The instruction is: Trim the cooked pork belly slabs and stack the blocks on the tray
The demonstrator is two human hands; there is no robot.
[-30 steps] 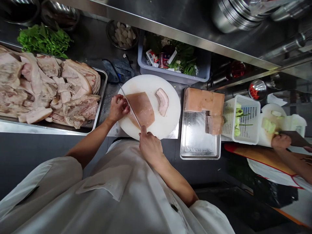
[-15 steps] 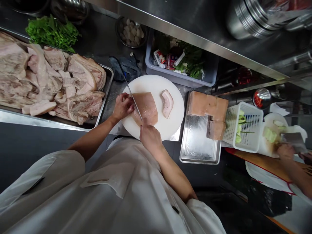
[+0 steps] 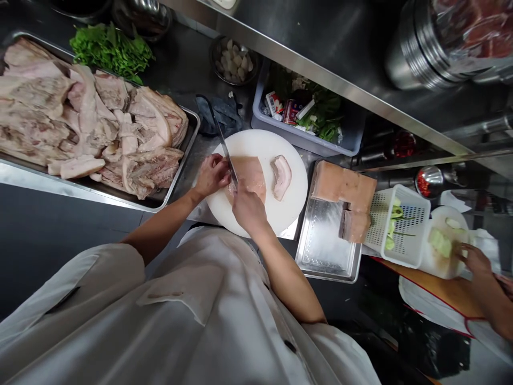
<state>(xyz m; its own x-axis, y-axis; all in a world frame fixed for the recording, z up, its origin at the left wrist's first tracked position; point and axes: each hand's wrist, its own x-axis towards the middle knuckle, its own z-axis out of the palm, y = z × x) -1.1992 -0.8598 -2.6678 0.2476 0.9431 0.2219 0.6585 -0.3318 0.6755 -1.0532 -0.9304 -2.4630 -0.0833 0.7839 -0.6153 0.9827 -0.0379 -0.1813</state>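
My right hand (image 3: 249, 209) is wrapped round the handle of a long knife (image 3: 224, 144), whose blade points away from me to the upper left. The blade lies across the left part of a skin-on pork slab (image 3: 253, 170) on a round white cutting board (image 3: 295, 160). With bent fingers, my left hand (image 3: 212, 176) grips the slab's left end, close beside the blade. How deep the edge sits in the meat is hidden. A curved pork slice (image 3: 282, 177) lies apart on the board's right side.
A large tray (image 3: 170, 198) of cooked pork stands left, with leafy greens (image 3: 110, 53) behind. Beyond the board are a dark cloth (image 3: 224, 120) and a scrap bin (image 3: 260, 115). Right are a metal tray (image 3: 324, 256) with pork blocks, a white basket (image 3: 419, 230) and a co-worker's hand (image 3: 476, 259).
My right hand and the knife have slid forward, away from me, over the slab. My left hand stays on the meat. The view has shifted slightly. The co-worker's cleaver no longer shows.
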